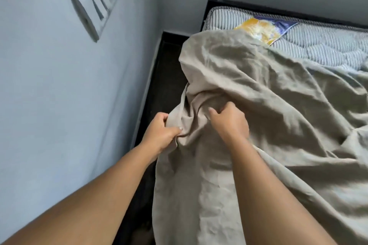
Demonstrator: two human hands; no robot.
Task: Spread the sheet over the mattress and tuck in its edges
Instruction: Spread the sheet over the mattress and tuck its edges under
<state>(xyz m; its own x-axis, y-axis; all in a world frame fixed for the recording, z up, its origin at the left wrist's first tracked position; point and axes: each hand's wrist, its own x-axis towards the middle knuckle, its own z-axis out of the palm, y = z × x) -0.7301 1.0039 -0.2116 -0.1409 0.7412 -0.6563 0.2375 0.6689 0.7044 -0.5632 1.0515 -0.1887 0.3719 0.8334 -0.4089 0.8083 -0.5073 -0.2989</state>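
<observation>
— Grips: both closed on cloth?
— Yes, two hands, two tight grips. Left hand [159, 132] pinches a fold of the beige sheet [268, 117] between thumb and curled fingers at its side edge; right hand [229, 123], just beside it, bunches another fold.
— And the sheet?
— One, crumpled over most of the one striped mattress [322, 45], hanging down its near side; the far corner shows.
— What else?
— One dark bed frame [211, 4], one switch plate [95, 0] on the wall [49, 89], one yellow-and-blue label [262, 29] on the mattress.

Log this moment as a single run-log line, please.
left hand: grips sheet edge | right hand: grips bunched sheet | mattress: far end uncovered | tuck: not yet done
</observation>
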